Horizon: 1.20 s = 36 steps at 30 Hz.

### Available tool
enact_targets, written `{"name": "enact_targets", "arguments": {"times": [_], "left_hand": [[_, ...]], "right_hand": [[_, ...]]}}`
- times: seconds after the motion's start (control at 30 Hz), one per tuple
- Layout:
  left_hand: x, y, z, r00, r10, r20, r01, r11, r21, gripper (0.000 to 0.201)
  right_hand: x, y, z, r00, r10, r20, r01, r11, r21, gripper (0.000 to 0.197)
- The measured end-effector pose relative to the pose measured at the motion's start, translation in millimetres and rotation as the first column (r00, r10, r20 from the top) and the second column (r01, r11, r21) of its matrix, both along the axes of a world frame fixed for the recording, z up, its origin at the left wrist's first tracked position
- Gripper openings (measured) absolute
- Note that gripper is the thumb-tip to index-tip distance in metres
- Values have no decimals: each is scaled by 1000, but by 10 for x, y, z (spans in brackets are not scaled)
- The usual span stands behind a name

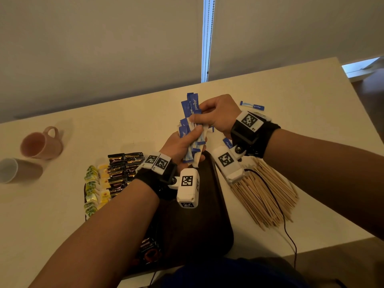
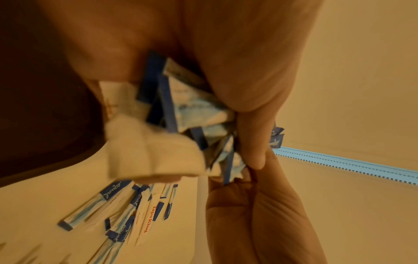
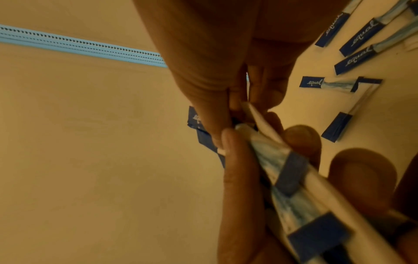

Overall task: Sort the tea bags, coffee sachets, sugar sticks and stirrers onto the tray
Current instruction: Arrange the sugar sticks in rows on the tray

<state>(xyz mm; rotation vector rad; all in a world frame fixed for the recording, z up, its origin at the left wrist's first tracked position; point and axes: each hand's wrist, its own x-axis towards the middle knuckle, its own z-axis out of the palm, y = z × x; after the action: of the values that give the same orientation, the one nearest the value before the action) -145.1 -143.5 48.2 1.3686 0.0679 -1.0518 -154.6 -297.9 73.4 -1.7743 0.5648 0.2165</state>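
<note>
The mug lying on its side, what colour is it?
Pink mug, seen best in the head view.

Both forearms raised together, left hand (image 1: pixel 182 145) and right hand (image 1: pixel 218 116) with fingers (image 3: pixel 239 171) curled, touching.

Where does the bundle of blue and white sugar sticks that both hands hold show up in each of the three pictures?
Head view: the bundle of sugar sticks sits at the centre, above the dark tray.
Left wrist view: the bundle fills the middle, gripped by the left hand.
Right wrist view: it runs to the lower right, pinched by the right hand.
Shared landmark: the pale blue window strip with bead chain.
</note>
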Motion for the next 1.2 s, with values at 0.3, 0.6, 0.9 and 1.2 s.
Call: {"name": "enact_targets", "arguments": {"times": [0.3,0.6,0.9,1.2], "left_hand": [[-41,-36,-55,997,66,41,-68,997,41,20],[-57,12,16,996,14,86,-20,998,61,11],[-177,102,137,999,29,42,-30,999,23,5],[-280,236,178,998,5,56,-6,1000,7,4]], "right_hand": [[-53,-7,-4,997,58,-60,-55,998,40,25],[-78,-37,74,989,145,-21,-143,987,78,39],[71,44,223,873,463,154,-390,852,-349,29],[11,166,261,815,577,53,-534,784,-317,30]]}}
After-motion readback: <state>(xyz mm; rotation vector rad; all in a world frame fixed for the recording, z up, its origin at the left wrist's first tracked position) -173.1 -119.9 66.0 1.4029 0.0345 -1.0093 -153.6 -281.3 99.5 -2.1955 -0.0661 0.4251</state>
